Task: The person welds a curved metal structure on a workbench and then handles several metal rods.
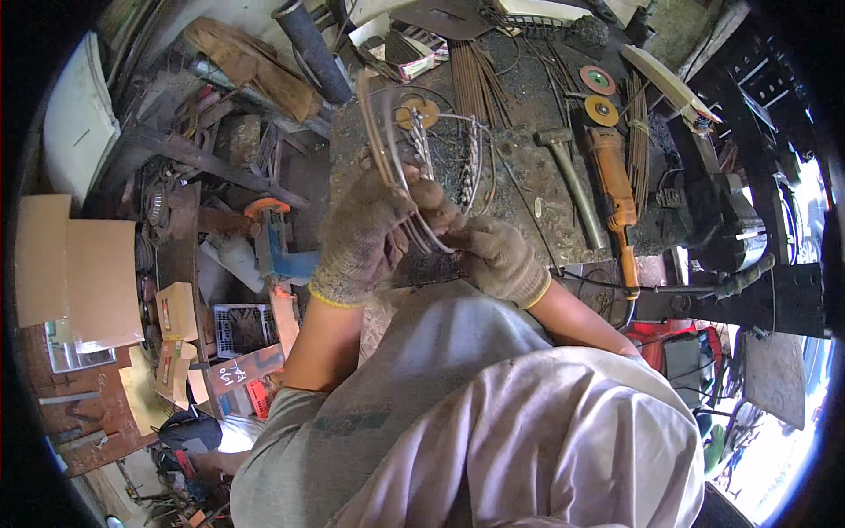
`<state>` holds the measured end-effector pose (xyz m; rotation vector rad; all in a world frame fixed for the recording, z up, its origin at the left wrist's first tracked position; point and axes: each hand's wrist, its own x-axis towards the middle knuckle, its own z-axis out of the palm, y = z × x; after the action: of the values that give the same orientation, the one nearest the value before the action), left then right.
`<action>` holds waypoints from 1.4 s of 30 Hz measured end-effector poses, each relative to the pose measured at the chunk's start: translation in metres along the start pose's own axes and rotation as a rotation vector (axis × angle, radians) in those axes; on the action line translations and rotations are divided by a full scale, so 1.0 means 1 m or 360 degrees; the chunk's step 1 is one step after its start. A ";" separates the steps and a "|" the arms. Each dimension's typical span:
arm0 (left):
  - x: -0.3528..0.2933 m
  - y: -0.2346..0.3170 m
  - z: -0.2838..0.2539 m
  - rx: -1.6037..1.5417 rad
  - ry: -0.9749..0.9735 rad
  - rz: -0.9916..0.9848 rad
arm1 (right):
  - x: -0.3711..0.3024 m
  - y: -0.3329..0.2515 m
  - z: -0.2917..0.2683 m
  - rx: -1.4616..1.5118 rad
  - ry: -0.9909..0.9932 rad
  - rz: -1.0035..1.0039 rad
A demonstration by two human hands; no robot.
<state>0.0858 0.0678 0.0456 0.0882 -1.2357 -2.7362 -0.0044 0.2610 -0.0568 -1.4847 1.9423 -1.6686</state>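
Note:
Both my hands wear dirty knit work gloves with yellow cuffs. Several thin metal wires (384, 150) stand up in a curve from my left hand (365, 233), whose fingers are wrapped round them. The ends of the wires bend across toward my right hand (502, 255). Its fingertips are pinched on a wire end close to the left fingers. Beyond the hands, two silvery braided wire lengths (471, 163) show, one partly behind my left fingers. I cannot tell whether they join the wires in my grip.
On the dark worktable (537, 231) lie a hammer (572, 189), an orange angle grinder (612, 176), cutting discs (598, 80) and bundled thin rods (475, 84). A blue-and-orange clamp-like tool (280, 242) stands at the left. Cardboard boxes (179, 311) and scrap metal crowd the left side.

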 end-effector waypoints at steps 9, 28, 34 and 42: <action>0.002 0.030 -0.051 0.0091 0.0402 0.0144 | 0.010 -0.020 -0.042 0.0694 0.0560 0.1010; -0.026 0.037 -0.103 0.0177 0.0408 0.0173 | 0.008 0.179 -0.112 0.1191 0.1156 0.0976; -0.025 0.038 -0.106 0.0169 0.0366 0.0138 | 0.057 0.189 -0.107 0.0871 0.1254 0.1317; -0.034 0.044 -0.113 0.0319 0.0499 0.0192 | 0.050 0.087 -0.110 -0.0639 0.0633 0.1375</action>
<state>0.1363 -0.0391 0.0037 0.4302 -1.3655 -2.3756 -0.1511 0.2829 -0.0677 -0.2238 2.6741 -1.2493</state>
